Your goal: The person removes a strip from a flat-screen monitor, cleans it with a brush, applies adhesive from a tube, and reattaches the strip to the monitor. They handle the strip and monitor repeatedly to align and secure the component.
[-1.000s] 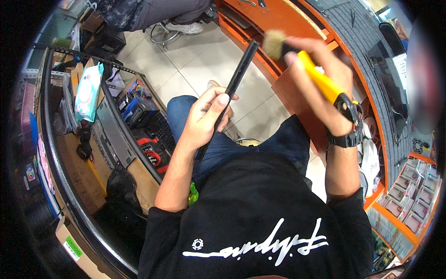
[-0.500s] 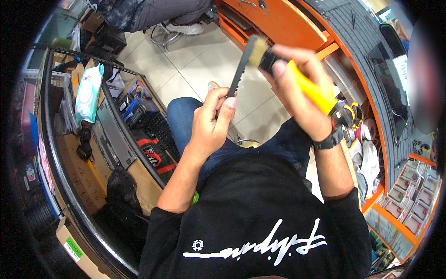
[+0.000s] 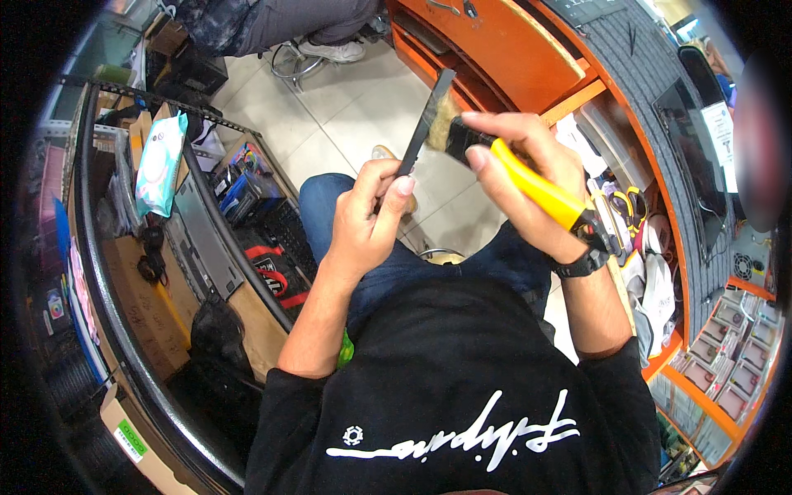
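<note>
My left hand [image 3: 373,213] pinches the lower end of a thin black part [image 3: 425,124]. It is long, flat and seen nearly edge-on, so its exact kind cannot be made out. In my right hand [image 3: 532,177] is a brush with a yellow handle [image 3: 540,191], a black collar and pale bristles [image 3: 445,120]. The thumb and fingers wrap round the handle near the collar. The bristles press against the right side of the black part, about midway up. Both things are held in the air above my knees.
On the left, a rack with a black rail [image 3: 111,318] holds a teal wipes pack [image 3: 162,165] and a grey panel [image 3: 202,235]. An orange cabinet [image 3: 495,45] and a grey-topped counter stand right. Another person's leg [image 3: 305,21] and a stool [image 3: 295,66] are ahead.
The brush has shifted down and slightly left along the black part, its bristles now lower on it. My left hand keeps its grip, a little lower and further left.
</note>
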